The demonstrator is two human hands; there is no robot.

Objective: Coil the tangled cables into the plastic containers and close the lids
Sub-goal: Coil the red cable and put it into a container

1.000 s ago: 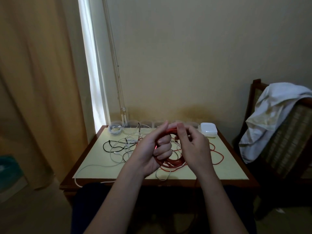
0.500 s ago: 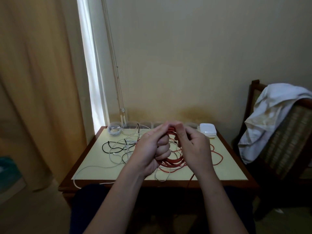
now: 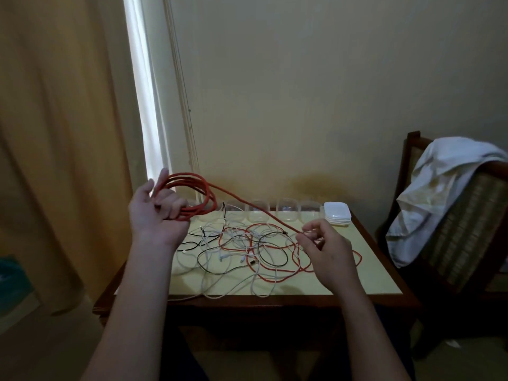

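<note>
My left hand (image 3: pixel 156 215) is raised over the table's left rear corner and holds a coil of red cable (image 3: pixel 196 195) of several loops. One red strand runs taut from the coil down to my right hand (image 3: pixel 327 250), which pinches it above the table's right half. Below lies a tangle of white, black and red cables (image 3: pixel 247 251) on the yellow tabletop. Several clear plastic containers (image 3: pixel 287 214) stand in a row along the back edge. A stack of white lids (image 3: pixel 336 214) sits at the back right.
The small wooden-edged table (image 3: pixel 379 281) stands against a beige wall. A chair with a white cloth draped over it (image 3: pixel 445 193) is at the right. A beige curtain (image 3: pixel 60 149) hangs at the left beside a bright window strip.
My hands were together over the tangle. Now they are apart: the left hand has lifted up and left with the red coil, the right hand has drawn the strand out to the right.
</note>
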